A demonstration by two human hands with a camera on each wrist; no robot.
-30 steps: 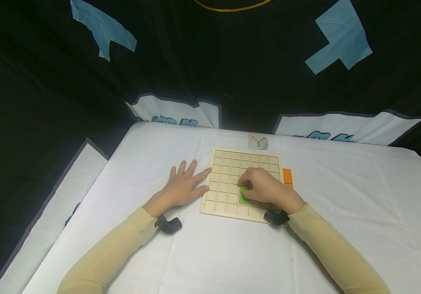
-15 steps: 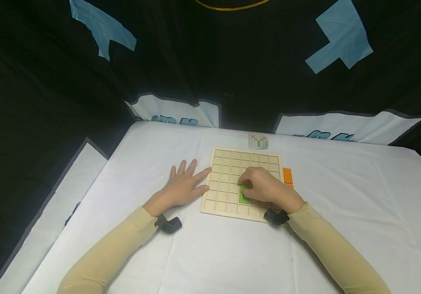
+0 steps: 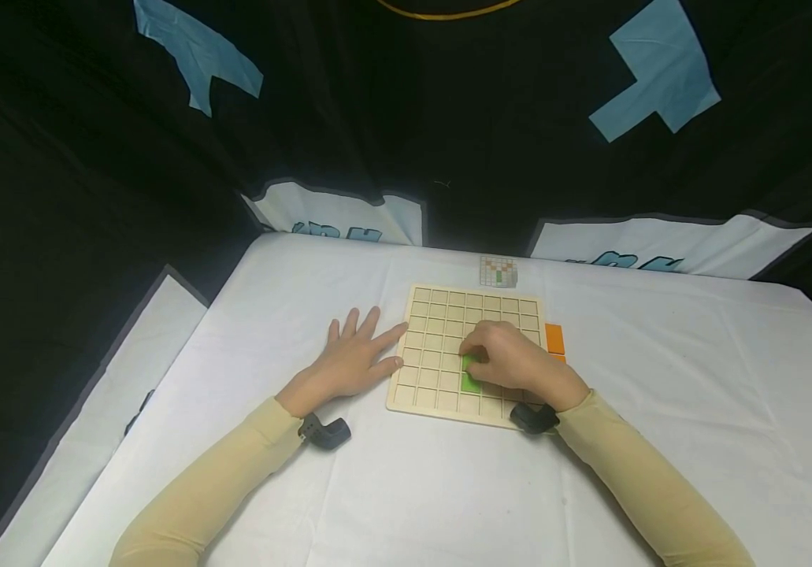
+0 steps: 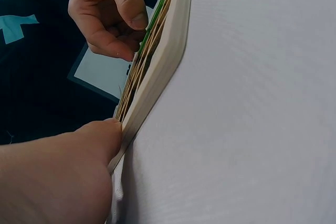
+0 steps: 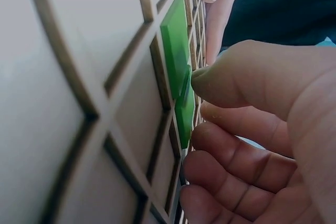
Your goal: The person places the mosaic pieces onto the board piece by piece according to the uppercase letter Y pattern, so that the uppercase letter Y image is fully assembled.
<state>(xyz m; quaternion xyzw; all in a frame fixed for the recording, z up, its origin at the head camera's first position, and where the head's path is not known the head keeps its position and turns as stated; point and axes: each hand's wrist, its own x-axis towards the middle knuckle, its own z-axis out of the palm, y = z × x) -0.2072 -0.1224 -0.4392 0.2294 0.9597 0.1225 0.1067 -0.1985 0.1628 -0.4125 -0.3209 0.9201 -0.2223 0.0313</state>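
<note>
A pale wooden board [image 3: 430, 342] with a grid of square recesses lies on the white cloth. My left hand [image 3: 350, 364] rests flat at its left side with fingers spread, thumb and index tips touching the board's edge. Over the middle of the board, my right hand [image 3: 512, 364] has its fingers curled, thumb and index fingertips at the green tiles. The right wrist view shows one green tile [image 5: 175, 45] in a grid square and a second green tile [image 5: 185, 113], slightly tilted, pinched at thumb and index finger. Part of the second tile is hidden.
Orange tiles [image 3: 554, 339] lie against the board's right edge, partly hidden by the right hand. Behind the board is a small card [image 3: 498, 272] with a coloured grid pattern. White cloth [image 3: 434, 488] covers the table, and a dark curtain [image 3: 406, 118] hangs behind.
</note>
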